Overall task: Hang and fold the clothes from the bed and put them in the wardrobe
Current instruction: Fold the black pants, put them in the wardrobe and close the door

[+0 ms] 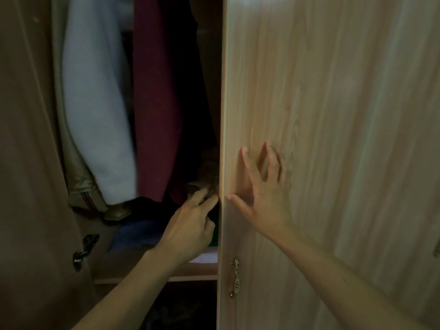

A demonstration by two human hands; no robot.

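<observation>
On the far left the brown wardrobe door [35, 163] stands open, so the clothes inside can be reached. A white garment [95, 103] and a maroon garment [157, 103] hang there already, above a blue folded cloth [133, 235]. The left hand [190, 225] reaches in near the door edge, fingers half curled; whether it holds something I cannot tell. The right hand [264, 186] presses with spread fingers on the light wooden door [333, 115], probably to keep it steady.
</observation>
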